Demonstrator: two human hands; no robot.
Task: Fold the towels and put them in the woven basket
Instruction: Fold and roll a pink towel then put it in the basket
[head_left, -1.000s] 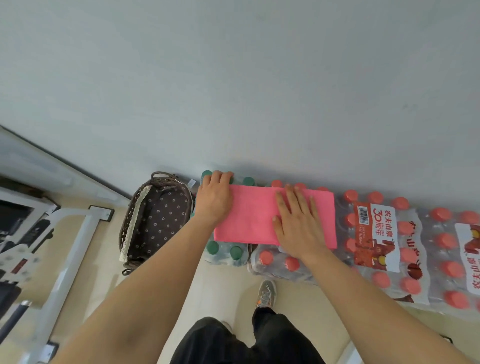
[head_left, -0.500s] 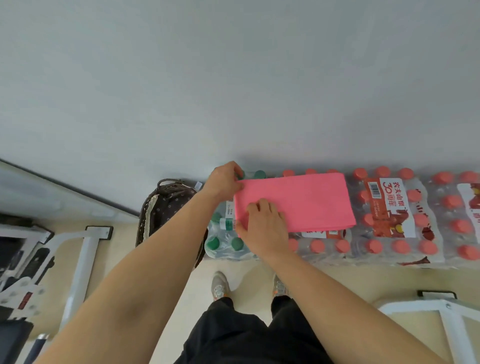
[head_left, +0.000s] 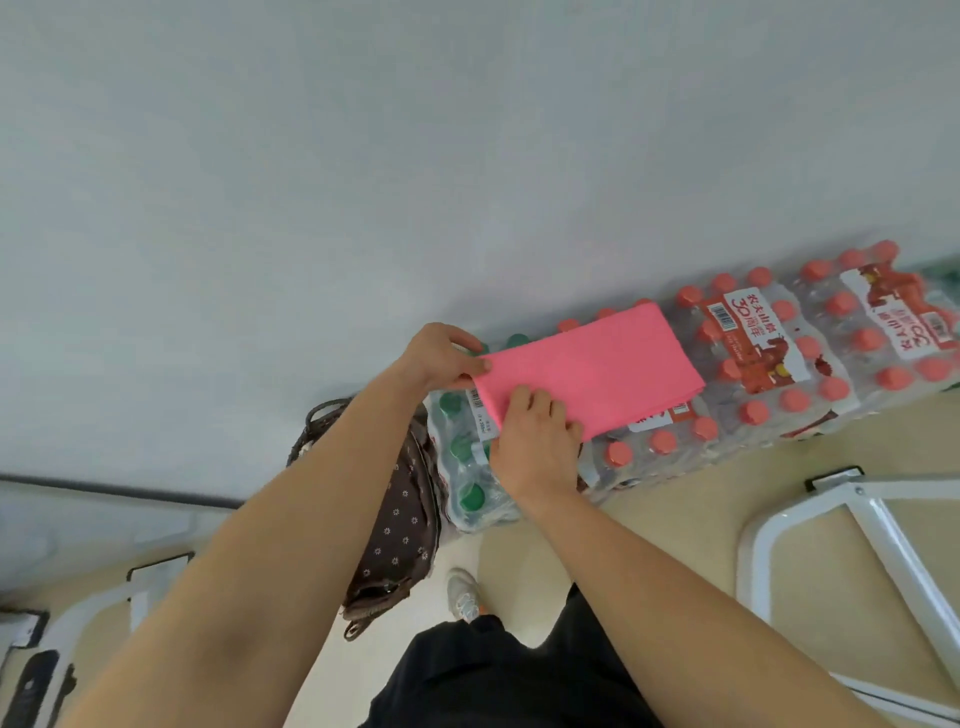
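Pink towel, folded into a flat rectangle, lies across the tops of the red-capped bottle packs, its left end reaching over the green-capped bottle pack; the left hand holds the far left corner, its grip clamped on the cloth with the thumb on top; the right hand holds the near left edge, fingers curled down, its grip likewise closed on the cloth; the woven basket, lined in brown dotted fabric, stands on the floor just left of the green-capped pack, partly hidden by the left forearm, with the towel outside it; the packs sit against a pale wall; a shoe shows below, a white metal frame to the right.
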